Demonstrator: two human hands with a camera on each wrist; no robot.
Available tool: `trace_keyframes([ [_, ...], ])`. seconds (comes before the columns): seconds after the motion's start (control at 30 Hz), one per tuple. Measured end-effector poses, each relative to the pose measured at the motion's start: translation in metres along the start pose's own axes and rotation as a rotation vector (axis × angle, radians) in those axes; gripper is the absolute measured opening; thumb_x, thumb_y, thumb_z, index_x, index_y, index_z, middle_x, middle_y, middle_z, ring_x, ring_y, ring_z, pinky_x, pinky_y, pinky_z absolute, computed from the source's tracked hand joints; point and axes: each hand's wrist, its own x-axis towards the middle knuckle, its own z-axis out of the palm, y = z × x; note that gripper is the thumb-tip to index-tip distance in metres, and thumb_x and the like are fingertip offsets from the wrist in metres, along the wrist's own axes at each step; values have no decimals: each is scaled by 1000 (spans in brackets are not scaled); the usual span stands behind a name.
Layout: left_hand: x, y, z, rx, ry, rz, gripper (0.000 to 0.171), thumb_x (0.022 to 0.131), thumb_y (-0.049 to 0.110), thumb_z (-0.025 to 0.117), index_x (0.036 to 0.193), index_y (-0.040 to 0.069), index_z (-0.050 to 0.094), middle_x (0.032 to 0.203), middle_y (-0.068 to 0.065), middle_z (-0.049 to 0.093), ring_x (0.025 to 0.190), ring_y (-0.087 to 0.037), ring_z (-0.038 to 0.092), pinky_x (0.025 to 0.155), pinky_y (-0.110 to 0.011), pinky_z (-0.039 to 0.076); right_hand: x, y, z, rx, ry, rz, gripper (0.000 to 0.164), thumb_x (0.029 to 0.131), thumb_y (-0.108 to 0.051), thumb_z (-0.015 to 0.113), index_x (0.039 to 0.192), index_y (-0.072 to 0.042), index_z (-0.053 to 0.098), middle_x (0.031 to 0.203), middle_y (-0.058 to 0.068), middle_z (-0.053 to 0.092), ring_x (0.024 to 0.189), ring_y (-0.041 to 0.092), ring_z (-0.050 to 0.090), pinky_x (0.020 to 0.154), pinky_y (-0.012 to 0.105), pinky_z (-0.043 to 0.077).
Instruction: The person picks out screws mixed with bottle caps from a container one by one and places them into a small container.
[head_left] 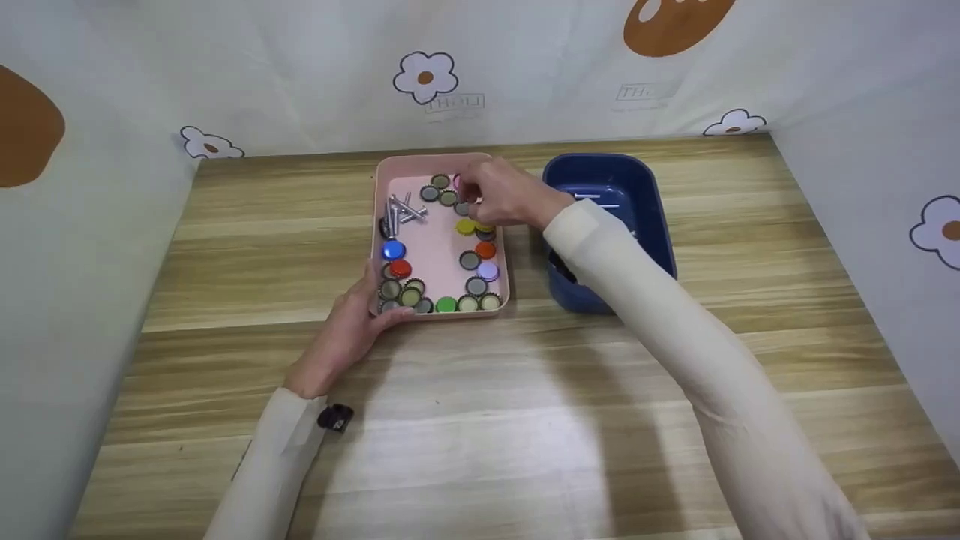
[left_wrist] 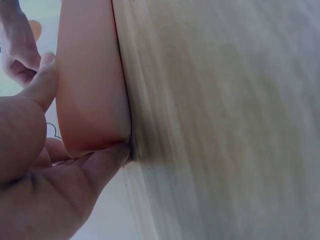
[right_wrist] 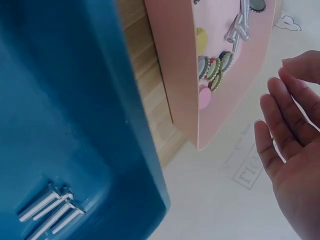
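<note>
A shallow pink tray (head_left: 431, 259) holds bottle caps along its edges, among them a blue cap (head_left: 394, 250), a green cap (head_left: 446, 304) and a yellow cap (head_left: 466, 226). Silver screws (head_left: 395, 220) lie in a loose pile at its left side. My left hand (head_left: 345, 322) grips the tray's near left corner, thumb at the rim and fingers against the outer wall. Over the tray's far right part is my right hand (head_left: 502, 193), its fingers slightly bent; the right wrist view shows nothing between them. A pink cap (right_wrist: 205, 96) sits in a corner of the tray.
To the right of the tray stands a deeper dark blue bin (head_left: 664, 232) with several silver screws (right_wrist: 47, 207) on its floor. My right forearm passes over its near part. A patterned white sheet (head_left: 525, 75) rises behind the wooden table (head_left: 450, 420).
</note>
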Motion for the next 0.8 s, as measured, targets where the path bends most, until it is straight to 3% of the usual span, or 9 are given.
trace_keyframes([
  [0.27,0,0,0,-4,1,9,100,94,32,69,162,17,-3,168,-14,20,154,-31,25,127,-49,20,7,-6,7,-23,8,-3,18,93,-14,64,106,-6,74,103,8,68,88,20,60,77,31,58],
  [0.57,0,0,1,-14,-5,-16,101,94,32,69,162,14,-3,168,-15,18,154,-31,23,127,-49,19,15,-15,16,-56,24,7,26,95,-19,68,115,-5,73,111,9,71,93,20,62,88,31,59],
  [0.8,1,2,0,-17,-22,-43,102,94,33,69,162,20,-5,168,-11,20,154,-28,25,127,-49,19,20,-19,18,-107,18,10,26,96,-20,66,117,-6,71,109,9,71,91,20,61,83,31,58],
])
